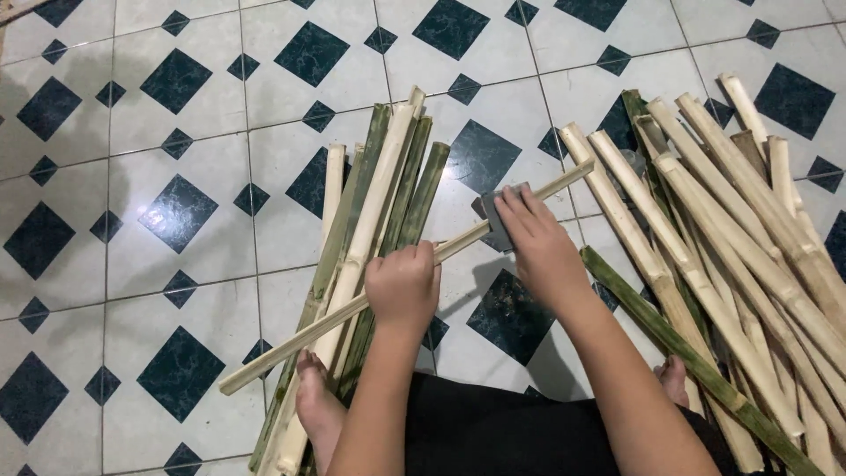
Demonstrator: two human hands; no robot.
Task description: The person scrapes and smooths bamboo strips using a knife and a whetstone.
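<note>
my left hand (pixel 404 284) is clenched around a long pale bamboo strip (pixel 335 317), gripping it near the middle. the strip runs slantwise from low left, near my left foot (pixel 315 407), up to the right, its far end touching the right pile. my right hand (pixel 539 242) presses a small dark grey sanding pad (pixel 493 222) against the strip, fingers flat on top of the pad, thumb side hidden so i cannot tell how tightly it is gripped. under the strip lies a left pile of bamboo slats (pixel 388 189), green and pale mixed, fanning up from my left foot. a bigger right pile of bamboo slats (pixel 731 229) sits just beside my right arm, mostly pale, one green slat (pixel 670 339) at its near edge. all on a white tiled floor (pixel 176 141) with dark diamond insets.
</note>
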